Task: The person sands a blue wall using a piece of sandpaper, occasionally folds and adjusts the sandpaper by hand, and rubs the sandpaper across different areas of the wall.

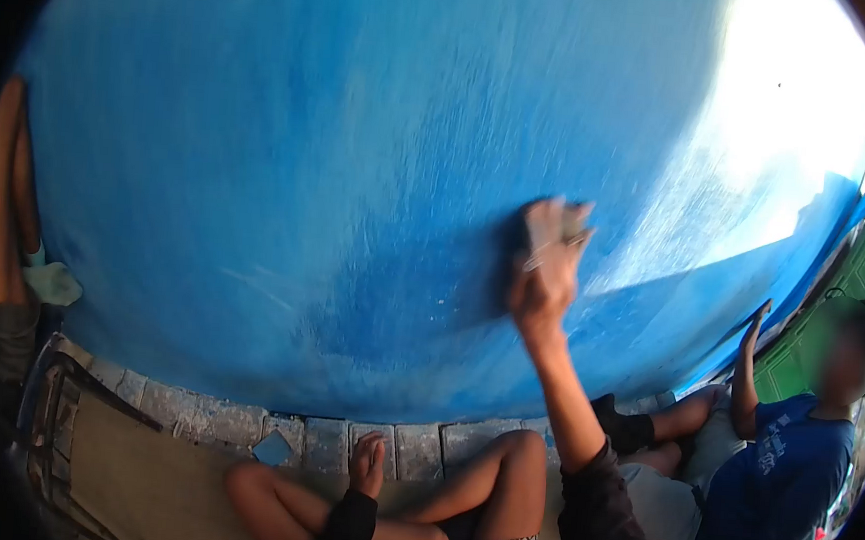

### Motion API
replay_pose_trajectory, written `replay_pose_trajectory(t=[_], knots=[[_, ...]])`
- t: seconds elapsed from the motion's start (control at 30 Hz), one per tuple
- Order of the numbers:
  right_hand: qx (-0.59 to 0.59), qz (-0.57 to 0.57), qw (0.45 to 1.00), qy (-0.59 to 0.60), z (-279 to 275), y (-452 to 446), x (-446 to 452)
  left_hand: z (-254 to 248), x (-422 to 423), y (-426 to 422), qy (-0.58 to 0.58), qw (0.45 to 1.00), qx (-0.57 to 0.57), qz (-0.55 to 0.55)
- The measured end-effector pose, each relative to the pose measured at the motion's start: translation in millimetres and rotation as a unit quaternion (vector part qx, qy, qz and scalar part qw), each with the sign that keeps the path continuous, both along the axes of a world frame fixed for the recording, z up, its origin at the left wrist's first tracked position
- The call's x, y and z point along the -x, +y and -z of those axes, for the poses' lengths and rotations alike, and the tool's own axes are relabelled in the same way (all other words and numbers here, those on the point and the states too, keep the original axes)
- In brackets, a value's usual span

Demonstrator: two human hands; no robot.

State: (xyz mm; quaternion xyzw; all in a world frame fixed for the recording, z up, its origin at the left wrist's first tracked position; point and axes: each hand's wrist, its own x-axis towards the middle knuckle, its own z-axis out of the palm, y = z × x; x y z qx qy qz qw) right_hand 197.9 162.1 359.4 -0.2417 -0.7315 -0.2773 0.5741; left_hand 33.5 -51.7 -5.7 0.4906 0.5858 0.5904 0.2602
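A blue painted wall [411, 148] with streaky, partly glossy paint fills most of the view. My right hand [550, 268] is raised against it, fingers closed round a small greyish pad [576, 221] pressed to the paint. Whether the pad is folded sandpaper or a sponge, I cannot make out. Low in front of me, my left hand [367, 464] holds nothing; it is near my bent legs, with its fingers stretched out and loosely bent. A flat blue square piece [272, 449] lies on the grey pavers just left of that hand.
To the right sits another person [791, 456] in a blue shirt, one hand at the wall, near a green panel [798, 346]. Another person's arm [1, 200] and a pale cloth [53, 284] are at far left. A dark metal frame [74, 375] stands at lower left. Grey pavers [420, 452] line the wall's foot.
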Motion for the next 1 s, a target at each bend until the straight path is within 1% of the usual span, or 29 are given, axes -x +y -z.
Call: replay_pose_trajectory(t=[0.03,0.07,0.1,0.13,0.2,0.23,0.27,0.3,0.37,0.4,0.43,0.5,0.53,0.57,0.6,0.63,0.67,0.7,0.73,0.77,0.8,0.83,0.87,0.9,0.93,0.97,1.0], knots=[[-0.008,0.005,0.999,-0.045,24,0,9,8,-3,0,0.064,0.998,-0.008,-0.023],[-0.006,-0.016,0.988,-0.15,55,-6,15,12,-7,-2,0.062,0.998,-0.01,-0.023],[-0.005,-0.036,0.967,-0.25,73,-11,21,15,-7,-3,0.076,0.997,-0.013,-0.026],[-0.123,0.012,0.954,-0.274,53,-5,16,17,-2,-2,0.095,0.995,-0.019,-0.03],[0.001,0.055,0.971,-0.231,-5,11,-9,22,2,-11,0.091,0.995,-0.01,-0.032],[-0.075,0.11,0.985,-0.109,-56,5,-11,21,1,-4,0.075,0.997,-0.004,-0.032],[-0.073,0.112,0.985,-0.113,-55,5,-6,21,-3,-4,0.032,0.999,-0.013,-0.037],[-0.062,0.078,0.99,-0.097,-46,3,2,22,-8,-9,0.025,0.999,-0.005,-0.035],[-0.052,0.012,0.997,-0.051,-24,4,24,14,-3,3,0.049,0.998,-0.013,-0.045],[0.031,0.016,0.976,-0.214,44,15,27,10,-1,9,0.047,0.998,-0.015,-0.046],[0.049,-0.081,0.956,-0.279,49,-22,35,9,-2,11,0.061,0.997,-0.006,-0.046],[-0.031,0.018,0.955,-0.295,15,-1,9,14,-3,1,0.076,0.996,0.007,-0.049],[-0.088,0.093,0.969,-0.212,-44,0,7,18,-3,2,0.07,0.997,0.008,-0.044],[-0.137,0.166,0.968,-0.126,-100,-5,10,22,-4,3,0.063,0.997,0.014,-0.036],[-0.086,0.122,0.988,-0.031,-122,-3,19,21,-7,2,0.06,0.997,0.021,-0.04],[-0.03,0.078,0.994,0.064,-128,-2,26,15,-11,2,0.051,0.998,0.01,-0.043],[-0.113,0.07,0.991,0.024,-105,7,44,10,-10,-2,0.044,0.998,-0.003,-0.042],[-0.041,0.042,0.993,-0.104,-67,-15,54,4,-8,5,0.042,0.998,-0.005,-0.043],[-0.016,-0.032,0.979,-0.203,1,-10,69,-1,-7,9,0.051,0.998,0.008,-0.044],[0.011,-0.067,0.952,-0.298,38,-25,76,-3,-7,8,0.06,0.997,0.022,-0.045],[0.033,-0.1,0.916,-0.386,53,-34,83,3,-8,5,0.062,0.997,0.018,-0.051],[0.023,-0.102,0.919,-0.381,29,-29,81,16,-8,4,0.057,0.996,0.008,-0.061],[-0.083,-0.008,0.946,-0.314,-19,-18,72,22,-4,10,0.05,0.996,-0.002,-0.073],[-0.178,0.085,0.95,-0.243,-56,-2,71,22,-3,11,0.051,0.996,-0.001,-0.077],[0.027,-0.155,0.985,-0.067,-59,51,87,25,-6,4,0.025,0.997,0.011,-0.076],[0.228,-0.371,0.892,0.123,-49,92,98,26,-7,-4,0.002,0.997,0.024,-0.073],[-0.052,-0.062,0.996,-0.029,-92,36,70,20,-7,-5,0.019,0.997,0.027,-0.076]])
